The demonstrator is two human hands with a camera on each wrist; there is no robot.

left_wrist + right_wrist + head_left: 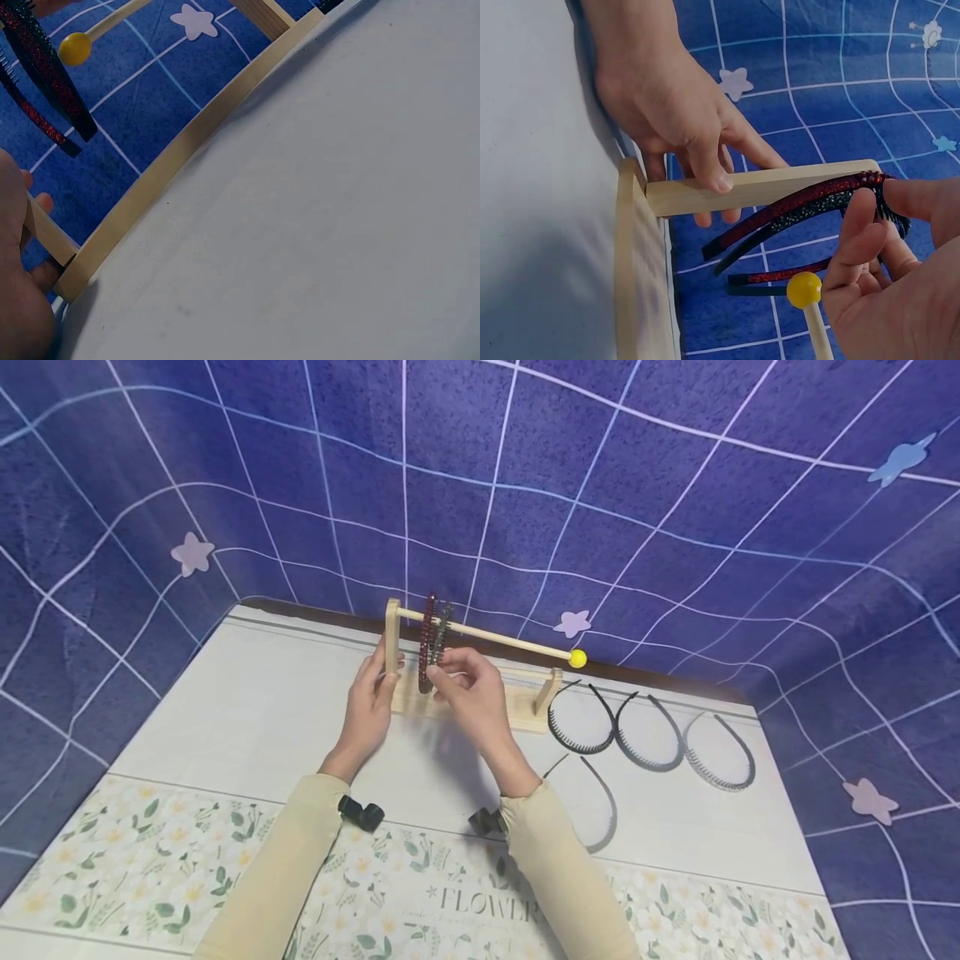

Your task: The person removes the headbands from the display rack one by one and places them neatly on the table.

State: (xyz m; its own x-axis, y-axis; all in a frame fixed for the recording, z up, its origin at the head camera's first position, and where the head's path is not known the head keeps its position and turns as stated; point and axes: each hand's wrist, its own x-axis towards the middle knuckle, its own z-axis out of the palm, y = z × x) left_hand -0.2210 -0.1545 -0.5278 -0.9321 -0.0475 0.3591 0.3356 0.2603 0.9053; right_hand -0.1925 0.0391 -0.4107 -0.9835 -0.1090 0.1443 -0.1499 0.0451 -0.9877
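Right hand (pixel 477 693), fingers pinching black-silver glitter arched headband (pixel 443 625) beside red-glitter arched headband (pixel 426 647), both probably light, springy (grab the crown); left hand (pixel 366 700) grips upright pale-wood post (pixel 392 635).

Draped Corner Is Looking Homelike

Blue-purple sheeting (pixel 360 468) with pale grid lines is closing in the desk (pixel 247 718) on the left, far and right; star shapes (pixel 192 554) are dotting it. Along the near side, a white cover (pixel 142 852) is showing printed blossoms, leaves and the word "FLOWER". The decor is suggesting a home, without settling which room.
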